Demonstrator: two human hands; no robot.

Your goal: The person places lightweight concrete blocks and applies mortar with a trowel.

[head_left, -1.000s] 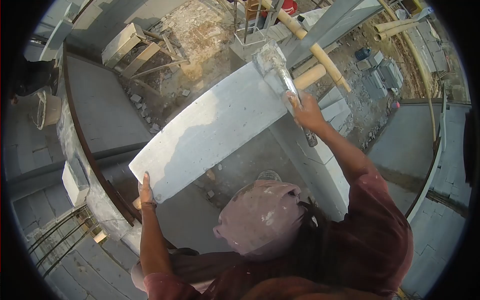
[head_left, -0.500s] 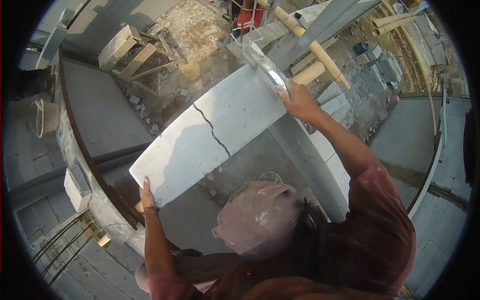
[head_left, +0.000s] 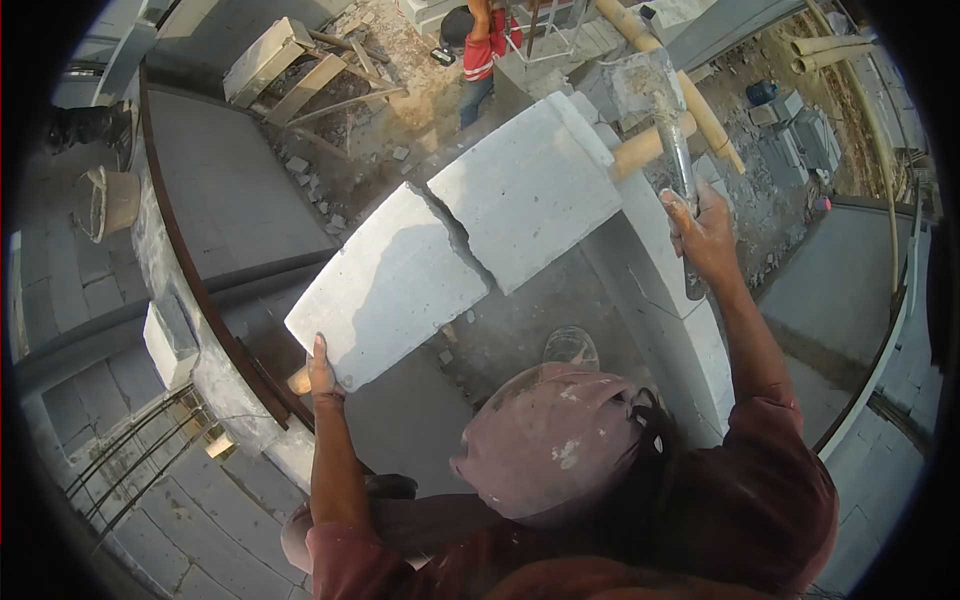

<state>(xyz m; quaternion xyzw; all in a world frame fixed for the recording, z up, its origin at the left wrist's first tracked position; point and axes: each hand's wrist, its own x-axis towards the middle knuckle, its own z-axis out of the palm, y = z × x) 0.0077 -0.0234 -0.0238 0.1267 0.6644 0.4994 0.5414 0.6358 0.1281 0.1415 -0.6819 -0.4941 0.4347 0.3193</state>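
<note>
Step in hand: managing a broken slab. Landmark for places: pale-grey, flat, rectangular concrete right piece point(head_left: 540, 190). Just left of the right piece, across a narrow, jagged, dark crack point(head_left: 458, 238): pale-grey, flat, rectangular concrete left piece point(head_left: 390, 285), slightly out of line.

At the outer end of the left piece, well left of the right piece: bare left hand point(head_left: 322, 372), holding that end with thumb on top. With the underside hidden, cannot tell the full wrap of the fingers or any support below. Right of the right piece: bare right hand point(head_left: 705, 230), with fingers wrapped round the shaft of a flat-headed, mortar-crusted metal tool point(head_left: 680, 165), apart from the slab.

At the right end of the right piece: thick, tan, round bamboo pole point(head_left: 645, 152). Below and right of the right piece: pale-grey concrete-block wall point(head_left: 675, 330). Beyond the right piece: co-worker in a red top point(head_left: 482, 55).

To do well: hold the left piece firm and level, with steady thumb pressure. Best to point the tool head away from the right piece's edge. Ease the left piece straight out from the crack, no twisting, to spare the broken corners. Guard against a sudden drop below the right piece. Check the right piece for rocking before leaning on it.
</note>
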